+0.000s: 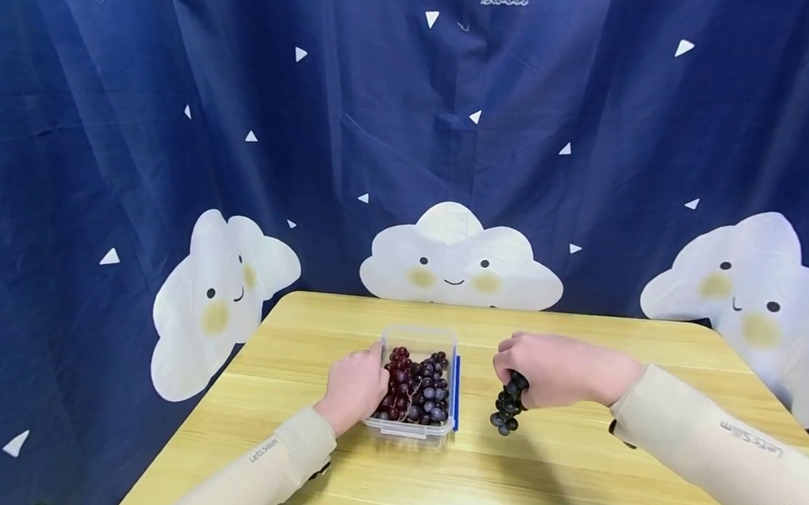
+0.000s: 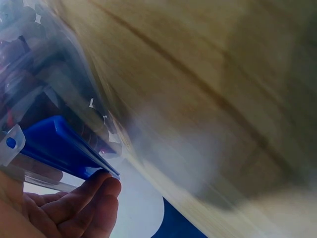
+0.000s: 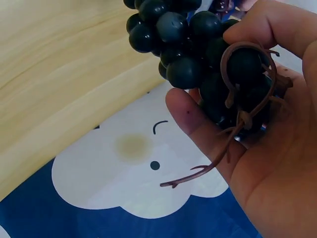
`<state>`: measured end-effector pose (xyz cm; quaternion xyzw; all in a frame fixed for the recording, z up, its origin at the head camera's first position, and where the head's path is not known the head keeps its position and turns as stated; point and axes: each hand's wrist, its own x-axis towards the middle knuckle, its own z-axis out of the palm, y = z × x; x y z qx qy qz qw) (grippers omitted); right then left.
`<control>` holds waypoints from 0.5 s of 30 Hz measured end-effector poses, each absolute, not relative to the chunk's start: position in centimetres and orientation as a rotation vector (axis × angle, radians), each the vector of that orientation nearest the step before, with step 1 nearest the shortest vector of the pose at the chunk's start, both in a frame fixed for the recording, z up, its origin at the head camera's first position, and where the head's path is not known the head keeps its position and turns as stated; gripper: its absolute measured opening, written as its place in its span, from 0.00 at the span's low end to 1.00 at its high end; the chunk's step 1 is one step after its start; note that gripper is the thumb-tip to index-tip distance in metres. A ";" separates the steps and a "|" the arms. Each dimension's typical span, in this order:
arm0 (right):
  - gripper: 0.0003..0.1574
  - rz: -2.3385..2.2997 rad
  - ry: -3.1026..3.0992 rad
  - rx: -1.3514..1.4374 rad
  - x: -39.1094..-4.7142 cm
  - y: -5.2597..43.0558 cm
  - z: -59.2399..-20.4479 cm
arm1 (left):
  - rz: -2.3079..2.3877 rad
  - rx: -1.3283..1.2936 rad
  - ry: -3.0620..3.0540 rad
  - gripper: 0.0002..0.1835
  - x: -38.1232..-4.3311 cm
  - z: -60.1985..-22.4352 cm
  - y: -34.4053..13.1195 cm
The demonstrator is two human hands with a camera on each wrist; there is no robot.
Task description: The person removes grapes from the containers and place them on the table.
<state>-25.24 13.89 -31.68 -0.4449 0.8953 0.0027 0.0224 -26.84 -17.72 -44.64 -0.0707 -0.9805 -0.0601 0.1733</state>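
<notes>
Curtain [image 1: 361, 83] lettered "sweet", sleeves [image 1: 692, 446] "LetsSlim", held grapes [image 1: 509, 406]

Blackish grapes [image 1: 507, 407]; red grapes [image 1: 399, 357]; navy curtain [image 1: 393, 125], white clouds [image 1: 457, 237].

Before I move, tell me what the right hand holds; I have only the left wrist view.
Observer: The right hand grips a bunch of dark, glossy, round grapes.
Operator: State where that bunch is relative to the clear rectangular plastic box.
Observer: In the head view it hangs to the right of the clear rectangular plastic box, not over it.
Operator: Describe its stem.
Observer: The right wrist view shows a thin, curling brown stem lying across the palm side, its free end pointing away from the grapes.
</notes>
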 end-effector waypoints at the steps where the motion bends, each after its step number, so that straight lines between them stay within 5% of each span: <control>1: 0.19 0.007 2.767 -1.367 -25.3 13.8 -31.8 | -0.167 -0.200 -2.778 0.25 -26.9 -44.7 -17.8; 15: 0.19 0.037 2.785 -1.379 -27.1 13.1 -33.7 | -0.192 -0.189 -2.746 0.24 -27.1 -44.9 -17.9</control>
